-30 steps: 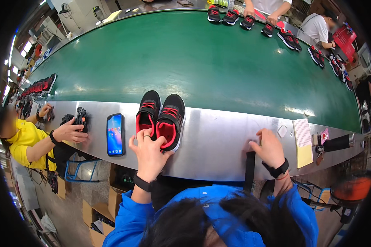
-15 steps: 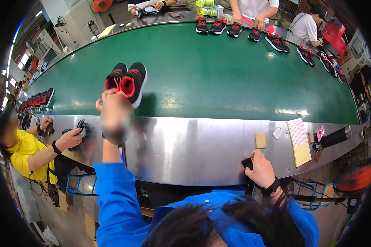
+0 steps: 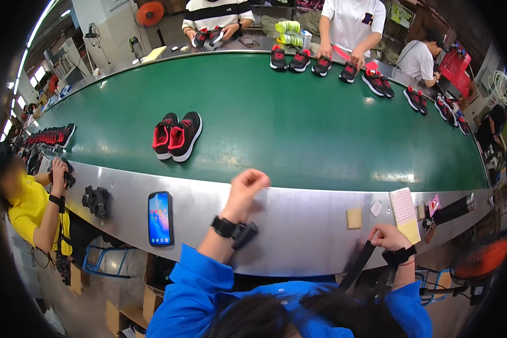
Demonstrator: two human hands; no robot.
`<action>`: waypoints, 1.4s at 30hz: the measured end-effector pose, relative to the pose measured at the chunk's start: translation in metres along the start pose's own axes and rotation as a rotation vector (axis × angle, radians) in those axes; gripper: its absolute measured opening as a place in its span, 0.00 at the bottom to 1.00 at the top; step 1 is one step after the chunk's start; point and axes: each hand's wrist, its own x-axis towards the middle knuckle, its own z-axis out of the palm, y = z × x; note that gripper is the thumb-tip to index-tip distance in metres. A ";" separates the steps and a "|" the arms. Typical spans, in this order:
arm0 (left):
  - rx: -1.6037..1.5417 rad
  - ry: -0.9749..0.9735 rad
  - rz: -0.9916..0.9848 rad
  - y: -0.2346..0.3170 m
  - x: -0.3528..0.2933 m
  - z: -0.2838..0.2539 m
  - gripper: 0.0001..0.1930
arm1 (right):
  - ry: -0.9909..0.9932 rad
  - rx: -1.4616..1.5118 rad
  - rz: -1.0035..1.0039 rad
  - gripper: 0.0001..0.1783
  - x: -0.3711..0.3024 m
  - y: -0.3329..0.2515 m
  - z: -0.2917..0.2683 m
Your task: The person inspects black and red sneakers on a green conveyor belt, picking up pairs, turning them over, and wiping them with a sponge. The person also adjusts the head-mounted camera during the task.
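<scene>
My left hand (image 3: 247, 194) is over the near edge of the green belt (image 3: 321, 141), fingers curled together, with nothing visible in them. Dark bands circle that wrist, and a dark strap piece (image 3: 245, 235) sticks out beside it. A pair of black shoes with red linings and white soles (image 3: 184, 137) stands on the belt, ahead and to the left of this hand, not touching it. At the right, my right hand (image 3: 391, 236) pinches the upper end of a long black strap (image 3: 359, 263), which slants down over the metal ledge's front edge.
On the metal ledge (image 3: 298, 225) lie a phone (image 3: 160, 218), a tan block (image 3: 354, 218), a white piece (image 3: 376, 208) and a paper pad (image 3: 403, 211). A co-worker in yellow (image 3: 36, 208) sits left. Across the belt, other people handle shoes (image 3: 321, 66). An orange fan (image 3: 479, 259) stands right.
My left hand has let go of the shoe pair, which now stands on the belt, and has drawn back to the right. The phone has come into sight. My right hand has moved right; more black strap shows.
</scene>
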 end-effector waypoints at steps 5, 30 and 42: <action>-0.083 0.025 -0.088 -0.004 0.020 0.024 0.05 | 0.063 0.130 -0.021 0.08 0.002 0.006 0.002; -0.509 0.146 -0.194 -0.040 0.136 -0.037 0.08 | 0.231 0.768 -0.095 0.29 0.553 -0.334 -0.167; -0.501 0.376 -0.238 -0.034 0.125 -0.030 0.06 | 0.697 1.284 -0.219 0.40 0.707 -0.386 -0.069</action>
